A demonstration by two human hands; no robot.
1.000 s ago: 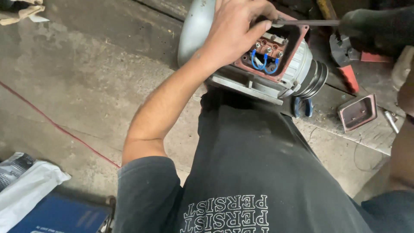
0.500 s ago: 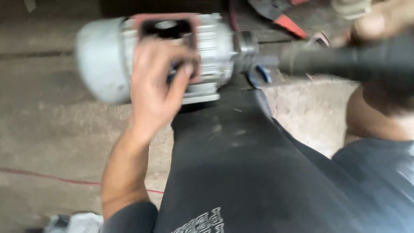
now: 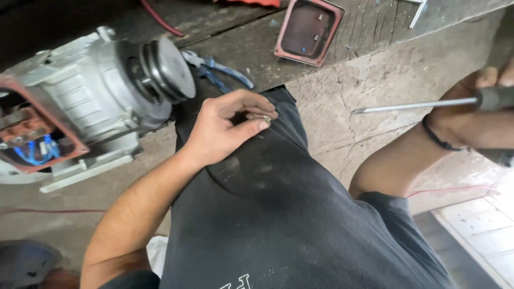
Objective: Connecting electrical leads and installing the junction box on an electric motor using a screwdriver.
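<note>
Your grey electric motor lies on its side at the left on the concrete floor, its pulley facing toward your knee and its red-rimmed terminal box standing open, blue wires showing inside. So the opening up looks done: the red cover is off and rests face up on the dark wooden board above the motor, well apart from the box. What is left, as far as I can judge, is the work on the terminals and putting that cover back. Your left hand rests on your dark-clothed leg, fingers curled, with thumb and forefinger pinching a small metal piece, likely a screw or nut, though it is too small to be sure. Your right hand is closed around the dark handle of a screwdriver, whose long shaft points left, toward your other hand, held in the air. Blue-handled pliers lie on the board just beside the pulley, and a thin red wire trails over the floor below your right arm. Nothing blocks the open box.
</note>
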